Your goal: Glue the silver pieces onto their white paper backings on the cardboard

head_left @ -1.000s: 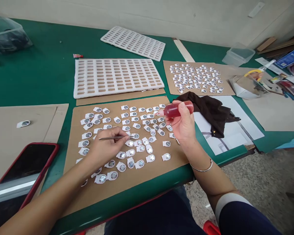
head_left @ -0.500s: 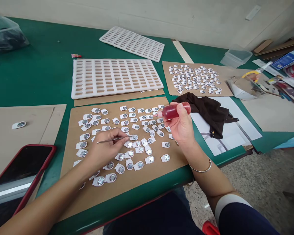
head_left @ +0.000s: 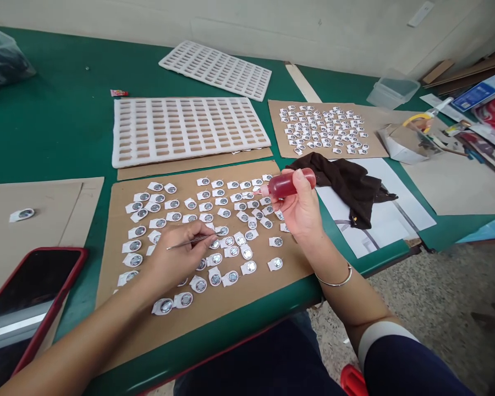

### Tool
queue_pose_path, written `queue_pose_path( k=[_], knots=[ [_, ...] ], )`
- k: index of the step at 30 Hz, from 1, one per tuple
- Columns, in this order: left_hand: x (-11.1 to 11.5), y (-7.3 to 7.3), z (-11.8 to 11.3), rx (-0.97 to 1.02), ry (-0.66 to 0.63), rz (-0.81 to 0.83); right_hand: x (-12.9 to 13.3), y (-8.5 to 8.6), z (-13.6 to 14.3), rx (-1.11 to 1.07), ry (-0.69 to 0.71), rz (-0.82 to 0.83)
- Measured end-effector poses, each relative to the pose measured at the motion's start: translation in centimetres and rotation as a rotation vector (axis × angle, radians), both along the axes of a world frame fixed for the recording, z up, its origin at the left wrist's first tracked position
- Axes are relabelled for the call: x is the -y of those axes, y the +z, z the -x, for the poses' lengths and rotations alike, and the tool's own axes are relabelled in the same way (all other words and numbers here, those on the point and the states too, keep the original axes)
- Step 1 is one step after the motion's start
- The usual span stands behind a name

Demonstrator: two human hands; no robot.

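1. Left hand (head_left: 176, 259): from my remote view, closed on a slim metal tool (head_left: 192, 241), its tip near a disc piece (head_left: 221, 230) on the near cardboard (head_left: 223, 300).
2. Right hand (head_left: 300, 210): gripping a red bottle (head_left: 286, 184), nozzle pointing leftward above the pieces.
3. Progress: many pieces cover this sheet and the far cardboard (head_left: 377, 144); I judge work ongoing, but cannot distinguish treated from untreated.
4. Writing: I can read none; the blue box's (head_left: 482, 91) print is too small.

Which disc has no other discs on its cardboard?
The disc beyond the red-cased phone, on the left sheet; the other visible discs share the middle sheet and far sheet.
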State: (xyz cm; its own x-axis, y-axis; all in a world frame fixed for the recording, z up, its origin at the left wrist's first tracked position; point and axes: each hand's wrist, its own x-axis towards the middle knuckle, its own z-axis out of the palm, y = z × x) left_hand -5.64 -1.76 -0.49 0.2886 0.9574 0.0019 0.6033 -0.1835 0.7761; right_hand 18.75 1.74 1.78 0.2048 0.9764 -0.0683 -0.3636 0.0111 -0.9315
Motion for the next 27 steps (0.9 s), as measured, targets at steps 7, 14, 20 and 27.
queue_pose_path(
  k=[7, 14, 20, 27],
  knots=[
    [0.19, 0.04, 0.0, -0.078, 0.016, -0.06, -0.03, -0.18, -0.03, 0.026, 0.001, -0.025],
    [0.27, -0.34, 0.3, -0.109, 0.002, -0.114, 0.18, 0.1, 0.01, 0.033, -0.002, -0.011],
    [0.23, -0.23, 0.2, -0.119, 0.0, -0.12, 0.3, 0.39, -0.04, 0.055, 0.002, -0.003],
    [0.28, -0.11, 0.15, -0.132, 0.0, -0.101, 0.24, 0.42, -0.06, 0.089, 0.008, 0.007]
  ],
)
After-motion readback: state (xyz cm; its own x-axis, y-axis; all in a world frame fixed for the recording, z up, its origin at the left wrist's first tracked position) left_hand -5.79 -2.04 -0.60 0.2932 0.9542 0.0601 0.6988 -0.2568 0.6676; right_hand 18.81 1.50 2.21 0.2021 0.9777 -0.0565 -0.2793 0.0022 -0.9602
